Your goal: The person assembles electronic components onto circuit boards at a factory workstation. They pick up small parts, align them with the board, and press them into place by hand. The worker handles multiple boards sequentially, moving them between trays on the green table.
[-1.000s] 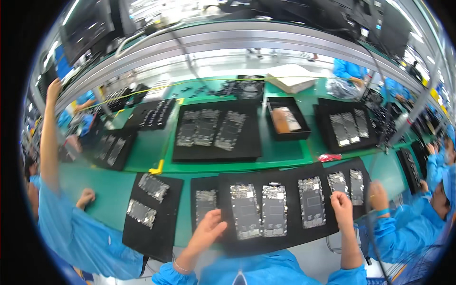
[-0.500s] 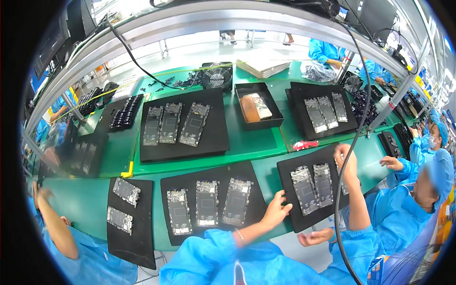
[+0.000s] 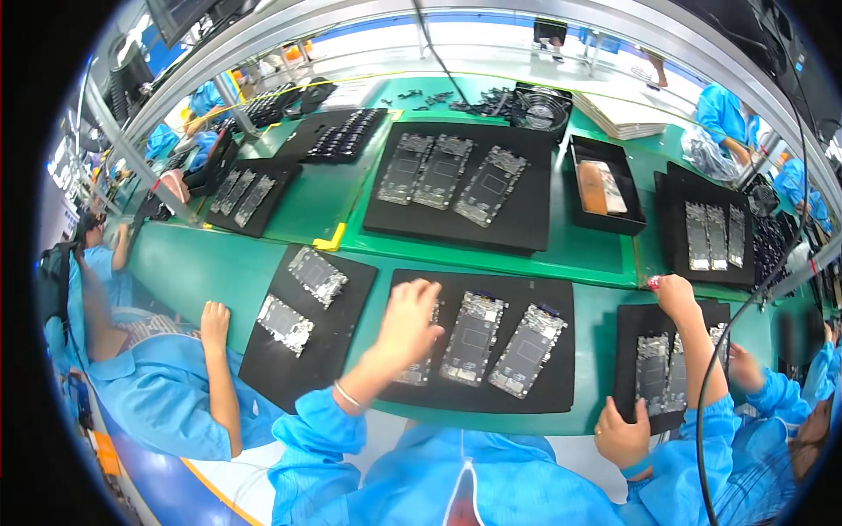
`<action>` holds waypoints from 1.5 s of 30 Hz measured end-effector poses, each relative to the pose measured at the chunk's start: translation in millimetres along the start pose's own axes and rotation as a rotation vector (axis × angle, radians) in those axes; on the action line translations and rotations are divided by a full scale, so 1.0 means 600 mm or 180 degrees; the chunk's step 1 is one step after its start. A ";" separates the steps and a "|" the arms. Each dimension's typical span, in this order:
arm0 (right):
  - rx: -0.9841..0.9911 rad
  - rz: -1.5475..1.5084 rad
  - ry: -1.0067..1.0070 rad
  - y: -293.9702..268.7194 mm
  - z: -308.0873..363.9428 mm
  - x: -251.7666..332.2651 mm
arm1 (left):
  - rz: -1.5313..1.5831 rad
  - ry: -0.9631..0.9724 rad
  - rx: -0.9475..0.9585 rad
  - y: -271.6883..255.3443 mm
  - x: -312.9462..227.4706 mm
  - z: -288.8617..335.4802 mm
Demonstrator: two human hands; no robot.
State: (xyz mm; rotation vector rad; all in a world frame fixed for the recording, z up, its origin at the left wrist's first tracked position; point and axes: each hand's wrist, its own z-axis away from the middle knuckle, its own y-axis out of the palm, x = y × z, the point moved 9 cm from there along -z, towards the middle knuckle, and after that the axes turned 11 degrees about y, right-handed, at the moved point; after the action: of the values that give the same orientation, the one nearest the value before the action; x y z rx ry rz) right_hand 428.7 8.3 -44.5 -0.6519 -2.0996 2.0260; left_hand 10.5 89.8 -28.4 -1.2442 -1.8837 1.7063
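My left hand (image 3: 405, 326), with a pale band at its wrist, is over the left circuit board (image 3: 416, 370) on a black mat (image 3: 553, 396) in front of me and hides much of that board. Its fingers are bent, with the thumb apart; nothing shows in them, and whether they touch the board I cannot make out. To the right, two more circuit boards, a middle one (image 3: 474, 340) and a slightly tilted one (image 3: 528, 352), lie on the same mat. My right hand is out of sight.
A co-worker's hand (image 3: 624, 431) grips the right mat; that person's other hand (image 3: 677, 296) is at a small red item. Another mat (image 3: 289, 373) holds two boards at left. Behind stand a stacked mat (image 3: 535, 223), a black box (image 3: 574, 215) and a dangling cable (image 3: 702, 430).
My view has swung left, so the table appears farther right. My left hand has gone from beside the right mat to above the left board. The co-worker's hand now reaches the red item.
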 end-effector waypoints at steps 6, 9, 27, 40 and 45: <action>-0.0763 -0.1689 -0.0548 -0.153 0.051 0.166 | 0.0457 -0.0071 0.0434 0.025 0.084 0.007; 0.0212 -0.2856 -0.0902 -0.179 0.084 0.317 | 0.0639 -0.0059 -0.0179 -0.032 0.061 0.024; 0.1467 -0.5882 -0.0117 -0.118 0.200 0.503 | -0.0042 0.0078 -0.1343 -0.115 -0.057 0.111; 0.1059 -0.5797 -0.0128 -0.123 0.216 0.487 | -0.0551 0.0203 -0.1520 -0.114 -0.088 0.128; 0.0702 -0.5448 -0.0343 -0.144 0.216 0.480 | -0.0449 0.0369 -0.1467 -0.111 -0.091 0.131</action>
State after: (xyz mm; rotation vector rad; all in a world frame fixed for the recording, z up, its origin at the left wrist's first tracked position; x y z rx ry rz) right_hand 101.9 7.7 -23.9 1.0090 -1.3188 1.0899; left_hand -40.7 3.4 31.1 -1.2917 -2.3081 1.1377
